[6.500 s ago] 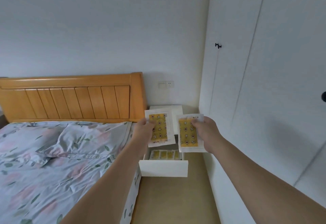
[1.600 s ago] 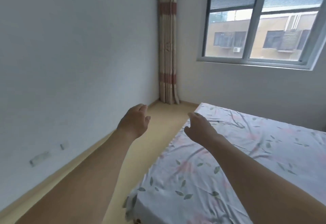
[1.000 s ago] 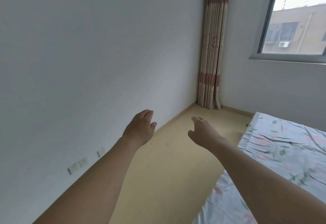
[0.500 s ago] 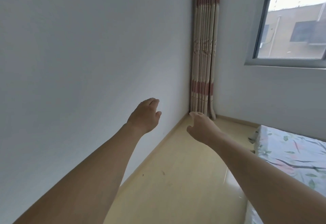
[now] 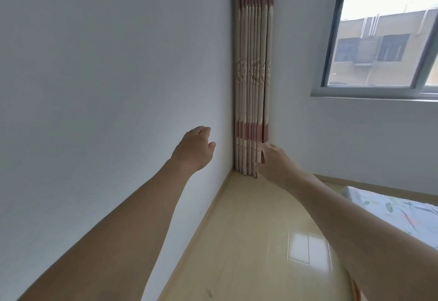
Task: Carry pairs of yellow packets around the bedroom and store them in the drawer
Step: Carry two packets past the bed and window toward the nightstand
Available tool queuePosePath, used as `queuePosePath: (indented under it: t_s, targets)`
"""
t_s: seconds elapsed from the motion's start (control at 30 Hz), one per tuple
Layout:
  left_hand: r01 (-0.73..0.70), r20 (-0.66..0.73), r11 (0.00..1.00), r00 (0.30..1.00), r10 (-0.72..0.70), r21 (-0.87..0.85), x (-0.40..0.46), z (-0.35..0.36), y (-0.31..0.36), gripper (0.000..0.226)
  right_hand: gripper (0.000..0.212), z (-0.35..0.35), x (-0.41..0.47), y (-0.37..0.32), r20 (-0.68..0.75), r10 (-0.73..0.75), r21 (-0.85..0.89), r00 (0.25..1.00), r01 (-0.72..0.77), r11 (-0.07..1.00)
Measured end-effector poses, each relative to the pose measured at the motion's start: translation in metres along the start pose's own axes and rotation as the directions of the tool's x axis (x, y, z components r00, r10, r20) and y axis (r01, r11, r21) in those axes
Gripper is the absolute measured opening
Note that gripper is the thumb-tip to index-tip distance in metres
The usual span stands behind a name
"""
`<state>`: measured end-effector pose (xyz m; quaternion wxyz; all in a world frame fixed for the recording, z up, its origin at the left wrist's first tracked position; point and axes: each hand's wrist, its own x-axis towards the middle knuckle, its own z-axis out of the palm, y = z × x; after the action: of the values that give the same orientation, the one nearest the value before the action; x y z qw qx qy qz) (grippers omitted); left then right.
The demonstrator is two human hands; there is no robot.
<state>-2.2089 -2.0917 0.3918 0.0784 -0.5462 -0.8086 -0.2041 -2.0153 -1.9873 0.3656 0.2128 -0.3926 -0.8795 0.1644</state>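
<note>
Two bare arms reach forward into the corner of the room, both hands empty. The left hand [image 5: 194,148] hangs loosely open, fingers gently curled, in front of the plain white wall [image 5: 106,75]. The right hand [image 5: 276,162] is also relaxed and open — its fingertips lie against the lower folds of the striped curtain [image 5: 253,63] as seen from here, though whether they touch it cannot be told. Pale flooring [image 5: 248,241] runs to the corner; the bed's flowered sheet [image 5: 403,213] shows at the right edge, below the window [image 5: 388,39]. No yellow packets or drawer in view — neither hand holds anything.
</note>
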Motion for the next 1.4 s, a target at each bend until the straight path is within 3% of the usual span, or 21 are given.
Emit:
queuePosePath:
  t_s: [0.1,0.23,0.33,0.4,0.47,0.63,0.93,1.17,1.4]
  targets:
    - [-0.043,0.045,0.999,0.998,0.044,-0.022,0.069,0.036,-0.006,0.05,0.038,0.011,0.061,0.027,0.003,0.062,-0.021,0.998,-0.062,0.998]
    - [-0.113,0.07,0.991,0.991,0.118,-0.065,0.169,0.096,0.0,0.053,0.052,0.025,0.145,0.08,-0.002,0.164,-0.007,0.986,-0.164,0.986]
    - [-0.165,0.08,0.982,0.982,0.172,-0.09,0.233,0.128,0.011,0.053,0.048,0.031,0.202,0.119,-0.017,0.192,-0.005,0.981,-0.192,0.981]
    - [-0.203,0.099,0.974,0.972,0.213,-0.097,0.33,0.172,0.033,0.053,0.047,0.028,0.285,0.18,-0.057,0.238,-0.016,0.97,-0.239,0.971]
    - [-0.231,0.093,0.968,0.966,0.24,-0.096,0.352,0.175,0.032,0.054,0.051,0.016,0.301,0.188,-0.033,0.23,-0.033,0.973,-0.231,0.972]
    - [-0.278,0.041,0.952,0.958,0.285,-0.125,0.505,0.214,0.071,0.052,0.052,-0.022,0.423,0.265,-0.125,0.286,-0.063,0.95,-0.295,0.953]
    - [-0.424,0.118,0.897,0.891,0.438,-0.125,0.715,0.339,0.139,0.057,0.048,-0.02,0.597,0.397,-0.107,0.383,-0.072,0.917,-0.392,0.917]
    - [-0.525,0.12,0.837,0.831,0.543,-0.157,0.909,0.433,0.203,0.058,0.05,-0.045,0.735,0.521,-0.188,0.511,-0.079,0.839,-0.532,0.843]
    - [-0.624,0.126,0.743,0.739,0.662,-0.243,1.045,0.512,0.329,0.058,0.053,-0.105,0.821,0.651,-0.275,0.624,-0.062,0.732,-0.661,0.748]
